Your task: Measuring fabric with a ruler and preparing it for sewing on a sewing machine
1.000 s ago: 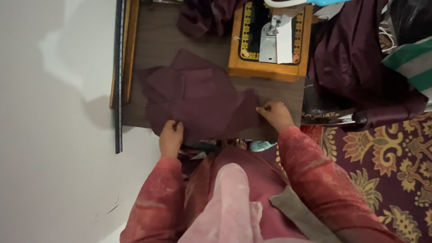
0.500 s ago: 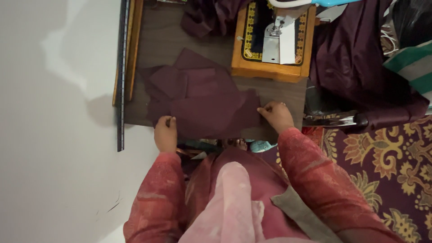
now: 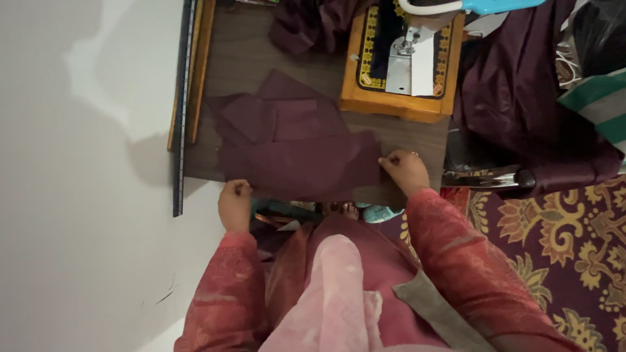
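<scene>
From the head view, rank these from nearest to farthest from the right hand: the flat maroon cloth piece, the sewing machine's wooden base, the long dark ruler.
1. Flat maroon cloth piece, pinched at its right edge by the right hand.
2. Sewing machine's wooden base, just beyond the hand.
3. Long dark ruler, along the table's far left edge.

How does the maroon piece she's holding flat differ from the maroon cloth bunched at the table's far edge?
The held fabric piece lies spread flat near the table's front edge, pinched by the left hand and right hand; the bunched cloth sits crumpled beside the sewing machine, untouched. The flat piece overlaps smaller cut pieces; the bunched one does not. Both are dark maroon.
</scene>
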